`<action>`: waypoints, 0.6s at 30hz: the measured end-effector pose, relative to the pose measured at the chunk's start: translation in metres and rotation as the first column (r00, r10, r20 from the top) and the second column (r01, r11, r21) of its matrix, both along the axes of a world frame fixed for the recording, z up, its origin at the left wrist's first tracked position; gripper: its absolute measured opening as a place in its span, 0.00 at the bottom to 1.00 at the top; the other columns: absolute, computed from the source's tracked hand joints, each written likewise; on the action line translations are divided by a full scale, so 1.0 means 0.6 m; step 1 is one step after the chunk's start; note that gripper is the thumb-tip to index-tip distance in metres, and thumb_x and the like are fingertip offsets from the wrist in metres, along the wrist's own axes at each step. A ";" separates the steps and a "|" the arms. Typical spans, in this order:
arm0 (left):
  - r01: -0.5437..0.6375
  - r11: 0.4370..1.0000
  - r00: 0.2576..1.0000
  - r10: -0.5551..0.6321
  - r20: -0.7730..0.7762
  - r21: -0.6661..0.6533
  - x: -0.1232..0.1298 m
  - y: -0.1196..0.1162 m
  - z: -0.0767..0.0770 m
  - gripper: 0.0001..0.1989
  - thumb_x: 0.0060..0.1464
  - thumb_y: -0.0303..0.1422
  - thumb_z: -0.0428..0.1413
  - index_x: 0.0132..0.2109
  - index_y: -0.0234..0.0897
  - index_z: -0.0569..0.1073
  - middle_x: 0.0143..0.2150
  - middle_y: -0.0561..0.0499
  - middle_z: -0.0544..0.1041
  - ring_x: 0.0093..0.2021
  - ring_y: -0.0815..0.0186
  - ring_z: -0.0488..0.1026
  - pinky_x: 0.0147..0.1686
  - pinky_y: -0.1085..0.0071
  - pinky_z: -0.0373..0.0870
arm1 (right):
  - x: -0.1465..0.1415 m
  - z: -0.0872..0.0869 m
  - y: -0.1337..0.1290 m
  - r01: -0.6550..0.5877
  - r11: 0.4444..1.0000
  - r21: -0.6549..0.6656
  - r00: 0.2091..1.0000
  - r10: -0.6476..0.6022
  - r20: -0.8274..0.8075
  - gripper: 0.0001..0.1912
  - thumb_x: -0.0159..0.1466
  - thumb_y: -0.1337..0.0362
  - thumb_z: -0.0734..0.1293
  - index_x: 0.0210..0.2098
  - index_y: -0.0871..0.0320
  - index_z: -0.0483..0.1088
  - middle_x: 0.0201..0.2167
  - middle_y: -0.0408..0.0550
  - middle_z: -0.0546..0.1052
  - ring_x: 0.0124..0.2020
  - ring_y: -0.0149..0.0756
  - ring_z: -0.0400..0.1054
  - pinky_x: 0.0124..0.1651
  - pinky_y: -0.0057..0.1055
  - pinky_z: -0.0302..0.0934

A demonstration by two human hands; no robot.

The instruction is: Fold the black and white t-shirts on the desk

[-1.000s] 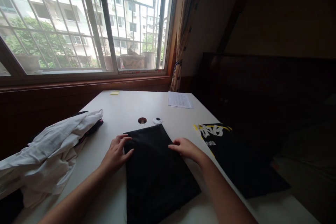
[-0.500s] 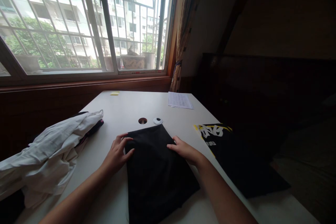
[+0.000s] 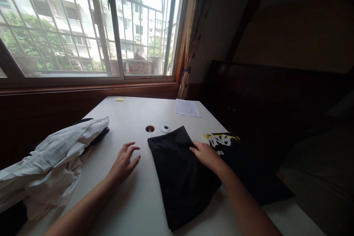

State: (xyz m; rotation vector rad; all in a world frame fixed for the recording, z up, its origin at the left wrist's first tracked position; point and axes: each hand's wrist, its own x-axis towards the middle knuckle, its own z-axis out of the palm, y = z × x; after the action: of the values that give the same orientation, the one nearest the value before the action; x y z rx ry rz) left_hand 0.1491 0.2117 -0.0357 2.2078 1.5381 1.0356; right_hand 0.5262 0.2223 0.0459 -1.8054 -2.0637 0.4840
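Observation:
A folded black garment [image 3: 182, 177] lies on the white table in front of me; its exact kind cannot be made out. My right hand [image 3: 206, 155] pinches its far right edge between thumb and fingers. Left of the cloth, my left hand [image 3: 125, 160] hovers apart from it, fingers spread and holding nothing. Beside my right forearm is another folded dark garment [image 3: 249, 173], with white lettering and yellow trim at its far end; my arm covers part of it.
A heap of white and dark clothes [image 3: 55, 162] covers the table's left side. Toward the back of the table [image 3: 132, 112] are a cable hole [image 3: 149, 129], its round cover [image 3: 165, 129], printed papers [image 3: 188, 108] and a yellow note [image 3: 120, 99]. A barred window stands behind.
The black garment has slid and turned to the right with my right hand. My left hand has let go of its left edge and stayed behind.

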 end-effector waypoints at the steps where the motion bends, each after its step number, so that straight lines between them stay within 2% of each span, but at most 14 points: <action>1: 0.002 1.000 1.000 -0.002 -0.007 0.002 0.001 -0.001 0.001 0.13 0.63 0.42 0.53 0.51 0.45 0.73 0.61 0.44 0.64 0.58 0.53 0.70 0.55 0.50 0.73 | 0.016 0.008 -0.001 0.021 1.000 0.019 0.998 -0.022 0.051 0.12 0.66 0.60 0.62 0.40 0.53 0.77 0.40 0.52 0.81 0.42 0.46 0.74 0.46 0.37 0.63; 9: 0.023 1.000 0.997 -0.022 -0.073 0.016 0.001 -0.003 0.005 0.11 0.63 0.40 0.52 0.50 0.45 0.72 0.60 0.44 0.66 0.58 0.52 0.68 0.57 0.48 0.68 | 0.164 0.056 0.002 0.154 0.985 0.081 0.967 -0.167 0.191 0.16 0.67 0.59 0.62 0.50 0.51 0.76 0.46 0.53 0.81 0.47 0.47 0.75 0.48 0.37 0.64; 12: 0.020 0.999 0.996 -0.018 -0.083 0.028 0.000 -0.001 0.004 0.11 0.63 0.40 0.52 0.49 0.45 0.72 0.59 0.44 0.67 0.59 0.52 0.68 0.58 0.48 0.68 | 0.216 0.060 0.004 0.202 0.974 0.102 0.958 -0.218 0.188 0.19 0.67 0.56 0.60 0.52 0.53 0.76 0.47 0.55 0.80 0.47 0.49 0.75 0.50 0.40 0.65; 18: 0.038 0.999 0.995 -0.036 -0.091 0.026 -0.003 0.001 0.000 0.13 0.62 0.41 0.52 0.50 0.45 0.73 0.58 0.45 0.70 0.57 0.52 0.70 0.56 0.50 0.70 | 0.302 0.059 0.005 0.275 0.943 0.189 0.946 -0.300 0.121 0.25 0.65 0.55 0.62 0.59 0.55 0.72 0.53 0.55 0.78 0.54 0.51 0.73 0.58 0.45 0.64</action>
State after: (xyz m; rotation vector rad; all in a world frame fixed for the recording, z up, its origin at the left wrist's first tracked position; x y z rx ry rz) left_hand 0.1474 0.2123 -0.0358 2.3230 1.5222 0.9631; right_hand 0.7071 0.2250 0.0813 -2.0447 -1.8200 0.0915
